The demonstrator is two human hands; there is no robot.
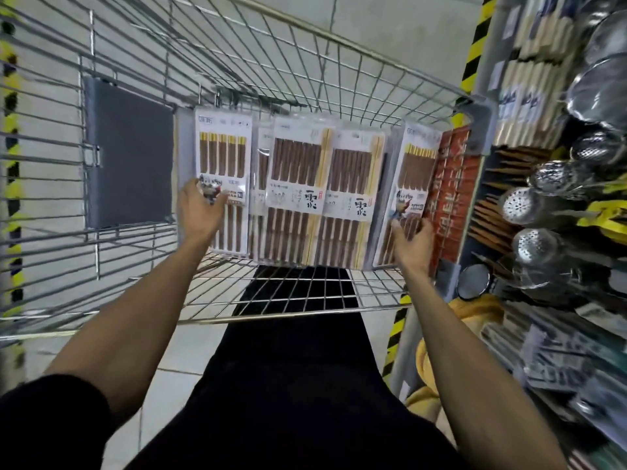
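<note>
Several flat packs of brown chopsticks stand side by side in a wire shopping cart (305,39). My left hand (200,212) reaches the lower part of the leftmost pack (222,157), with fingers curled against its printed label. My right hand (415,242) touches the lower edge of the rightmost pack (412,174), fingers bent against it. Two middle packs (298,184) with black calligraphy labels stand between the hands, untouched. Whether either hand truly grips its pack is unclear.
A grey flat panel (129,154) leans on the cart's left wall. Red boxed goods (453,195) stand at the cart's right end. A store shelf on the right holds steel strainers (519,205), ladles and packaged utensils. Yellow-black hazard tape (476,39) marks the shelf post.
</note>
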